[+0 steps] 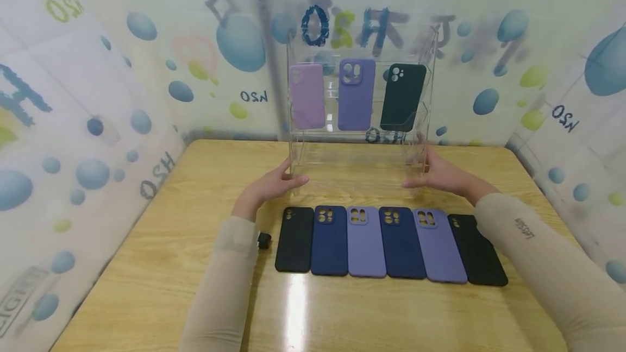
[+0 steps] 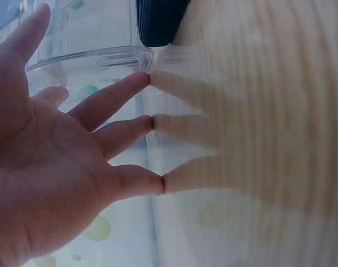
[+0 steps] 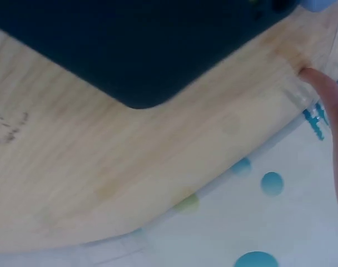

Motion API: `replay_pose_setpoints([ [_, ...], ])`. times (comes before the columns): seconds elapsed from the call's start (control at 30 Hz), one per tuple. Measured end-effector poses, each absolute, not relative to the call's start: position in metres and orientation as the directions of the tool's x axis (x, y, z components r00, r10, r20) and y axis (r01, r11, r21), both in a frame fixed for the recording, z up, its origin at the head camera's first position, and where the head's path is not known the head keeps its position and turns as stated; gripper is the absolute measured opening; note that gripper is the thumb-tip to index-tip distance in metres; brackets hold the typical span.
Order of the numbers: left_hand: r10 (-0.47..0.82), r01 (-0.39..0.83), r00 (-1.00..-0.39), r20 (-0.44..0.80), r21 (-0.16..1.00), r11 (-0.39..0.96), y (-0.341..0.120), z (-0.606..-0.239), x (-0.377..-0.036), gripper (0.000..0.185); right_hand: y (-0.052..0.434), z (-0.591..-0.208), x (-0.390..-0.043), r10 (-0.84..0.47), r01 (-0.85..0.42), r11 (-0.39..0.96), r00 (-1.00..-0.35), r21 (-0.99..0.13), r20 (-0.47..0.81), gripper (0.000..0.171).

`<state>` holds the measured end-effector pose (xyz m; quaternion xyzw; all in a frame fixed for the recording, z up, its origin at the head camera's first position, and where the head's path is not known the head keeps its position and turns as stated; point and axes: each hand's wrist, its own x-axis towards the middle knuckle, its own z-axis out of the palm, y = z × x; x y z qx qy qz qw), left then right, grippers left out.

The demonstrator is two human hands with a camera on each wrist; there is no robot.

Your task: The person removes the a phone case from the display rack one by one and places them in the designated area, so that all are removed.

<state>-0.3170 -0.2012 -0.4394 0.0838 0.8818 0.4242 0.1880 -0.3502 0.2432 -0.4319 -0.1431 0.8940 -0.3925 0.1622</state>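
Note:
A clear acrylic display rack (image 1: pixel 359 148) stands on the table, with a pink phone case (image 1: pixel 307 96), a purple phone case (image 1: pixel 356 95) and a dark green phone case (image 1: pixel 402 96) leaning on an upper tier. My left hand (image 1: pixel 276 182) is at the rack's lower left corner. In the left wrist view its fingers (image 2: pixel 110 105) are spread and straight, several tips on the wooden surface beside the clear plastic. At the lower right corner is my right hand (image 1: pixel 442 171), thumb stretched along the front and fingers at the side. Only one slim digit (image 3: pixel 327 94) shows in the right wrist view.
In front of the rack lies a side-by-side row of black, navy and purple phone cases (image 1: pixel 365 243), the rightmost partly behind my right sleeve (image 1: pixel 533 249). A small black object (image 1: pixel 264 240) sits by the left sleeve. Patterned cloth (image 1: pixel 235 113) surrounds the wooden table (image 1: pixel 156 265).

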Motion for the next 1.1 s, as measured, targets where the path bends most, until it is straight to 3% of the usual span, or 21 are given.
replay_pose_setpoints([
  [0.4, 0.315, 0.001, -0.917, -0.245, 0.788, 0.616, -0.200, -0.441, -0.320, 0.094, 0.234, -0.429, -0.344, -0.400, -0.176, 0.669, -0.904, -0.722, -0.150, 0.136],
  [0.63, 0.299, -0.021, -0.916, -0.266, 0.778, 0.629, -0.201, -0.441, -0.318, 0.093, 0.235, -0.430, -0.340, -0.442, -0.112, 0.701, -0.844, -0.704, -0.305, 0.118],
  [0.8, 0.308, -0.017, -0.914, -0.265, 0.783, 0.621, -0.201, -0.441, -0.316, 0.093, 0.231, -0.434, -0.335, -0.415, -0.100, 0.782, -0.820, -0.615, -0.395, 0.114],
  [0.93, 0.307, -0.021, -0.913, -0.267, 0.784, 0.621, -0.201, -0.441, -0.315, 0.094, 0.231, -0.436, -0.333, -0.399, -0.133, 0.824, -0.826, -0.551, -0.397, 0.114],
  [1.1, 0.312, -0.020, -0.911, -0.268, 0.787, 0.617, -0.201, -0.441, -0.316, 0.097, 0.236, -0.429, -0.334, -0.422, -0.150, 0.785, -0.840, -0.602, -0.341, 0.103],
])
